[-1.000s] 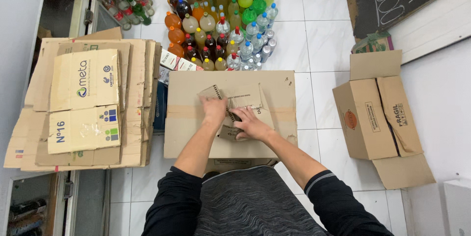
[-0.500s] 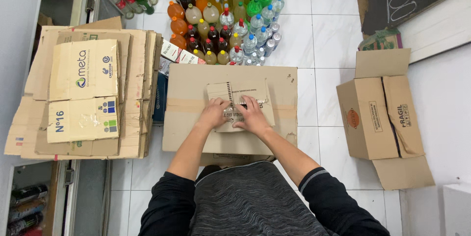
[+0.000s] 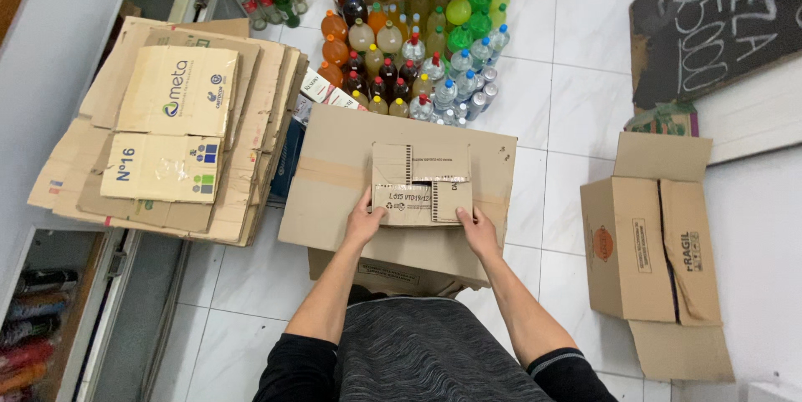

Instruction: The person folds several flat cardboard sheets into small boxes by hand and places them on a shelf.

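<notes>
A small brown cardboard box [image 3: 420,184] with its flaps folded shut rests on a large flattened cardboard sheet [image 3: 334,193]. My left hand [image 3: 364,221] presses against the small box's near left corner. My right hand [image 3: 479,229] grips its near right corner. The sheet lies on top of another cardboard box [image 3: 368,272] in front of me.
A stack of flattened cartons [image 3: 175,126] lies to the left. Several bottles [image 3: 409,43] of coloured drinks stand on the white tile floor behind the sheet. An open brown carton [image 3: 647,239] lies at the right, below a blackboard sign [image 3: 714,22]. A shelf [image 3: 50,310] is at lower left.
The small box's flaps, open a second ago, are folded down flat. Both hands moved from the middle of the box to its near corners.
</notes>
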